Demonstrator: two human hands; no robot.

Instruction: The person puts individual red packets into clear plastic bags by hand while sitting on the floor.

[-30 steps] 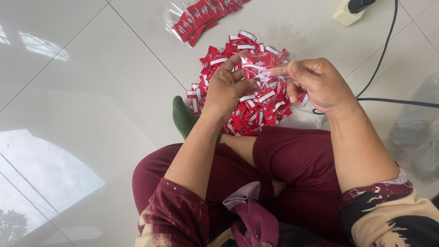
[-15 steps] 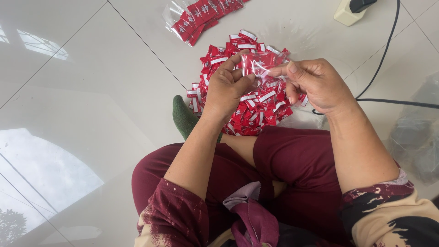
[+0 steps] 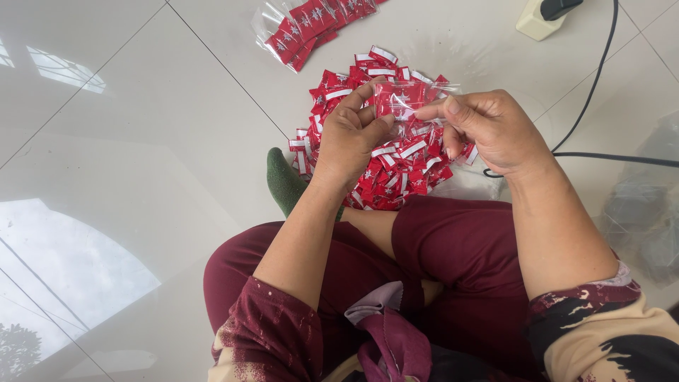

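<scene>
Red sachets, too many to count, heap (image 3: 385,152) under left hand (image 3: 350,138) and right hand (image 3: 488,127) pinching one clear packet (image 3: 403,99).

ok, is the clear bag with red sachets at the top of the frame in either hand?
No: the filled clear bag lies on the floor tiles beyond the pile, apart from left hand and right hand.

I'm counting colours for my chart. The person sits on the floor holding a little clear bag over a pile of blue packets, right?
Not quite: the packets in the pile are red with white stripes, not blue. The head view shows it. The rest holds: the left hand and right hand hold a little clear bag above them.
</scene>
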